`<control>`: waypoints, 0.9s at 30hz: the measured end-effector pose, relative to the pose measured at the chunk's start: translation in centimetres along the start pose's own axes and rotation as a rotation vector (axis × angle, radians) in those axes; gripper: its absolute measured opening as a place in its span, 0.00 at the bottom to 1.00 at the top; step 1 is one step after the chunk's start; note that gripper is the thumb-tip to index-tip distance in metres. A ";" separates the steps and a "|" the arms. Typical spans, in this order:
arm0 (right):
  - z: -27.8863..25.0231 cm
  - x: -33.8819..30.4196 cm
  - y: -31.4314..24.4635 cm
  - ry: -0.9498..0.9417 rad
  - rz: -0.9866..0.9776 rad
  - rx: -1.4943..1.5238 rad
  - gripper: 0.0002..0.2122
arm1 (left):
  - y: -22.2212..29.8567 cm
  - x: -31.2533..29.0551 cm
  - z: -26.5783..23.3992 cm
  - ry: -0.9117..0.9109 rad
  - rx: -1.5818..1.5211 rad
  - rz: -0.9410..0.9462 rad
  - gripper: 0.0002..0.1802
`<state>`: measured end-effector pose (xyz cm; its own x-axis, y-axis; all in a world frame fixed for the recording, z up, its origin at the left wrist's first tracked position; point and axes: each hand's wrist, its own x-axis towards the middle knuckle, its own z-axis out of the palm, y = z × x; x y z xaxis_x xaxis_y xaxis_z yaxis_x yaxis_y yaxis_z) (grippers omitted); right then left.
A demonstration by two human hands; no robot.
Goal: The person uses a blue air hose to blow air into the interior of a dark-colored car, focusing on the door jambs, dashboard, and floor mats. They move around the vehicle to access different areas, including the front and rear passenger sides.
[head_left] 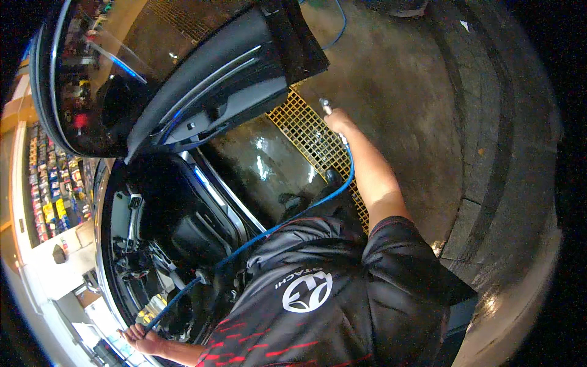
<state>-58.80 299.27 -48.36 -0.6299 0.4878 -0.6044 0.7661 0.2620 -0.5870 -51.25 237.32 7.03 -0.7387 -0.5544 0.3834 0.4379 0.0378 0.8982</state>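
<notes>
My right arm reaches forward over a yellow floor grating. Its hand (pixel 338 121) is closed around a hose gun (pixel 326 105) with a silvery tip; most of its body is hidden by the fingers. From below that hand a blue hose (pixel 281 225) runs back past my waist toward the lower left. There my left hand (pixel 139 339) is closed around the hose, beside the doorway of a dark car. The hose is stretched fairly straight between the car's interior side and this hand. Ahead of me the car door (pixel 214 92) stands wide open.
The car's dark cabin (pixel 183 226) lies open at my left, with its sill (pixel 214 192) along the doorway. Yellow grating (pixel 306 131) crosses the wet concrete floor (pixel 397 73). Shelves of colourful packages (pixel 52 189) line the far left. More blue hose (pixel 340 30) lies beyond the door.
</notes>
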 end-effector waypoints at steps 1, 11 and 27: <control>0.1 -0.8 -0.1 0.014 0.012 0.023 0.18 | -0.4 -0.1 -0.3 -0.006 0.003 -0.007 0.17; 1.0 -9.4 -4.3 0.136 -0.031 0.094 0.20 | -6.4 0.9 -0.4 -0.006 0.056 -0.131 0.12; 0.9 -16.1 -9.8 0.076 -0.050 -0.218 0.17 | -13.7 1.1 -5.7 -0.089 -0.038 -0.279 0.09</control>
<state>-56.29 288.08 -33.34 -0.6628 0.5288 -0.5301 0.7487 0.4569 -0.4803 -55.13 231.41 -6.06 -0.8746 -0.4635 0.1421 0.2296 -0.1377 0.9635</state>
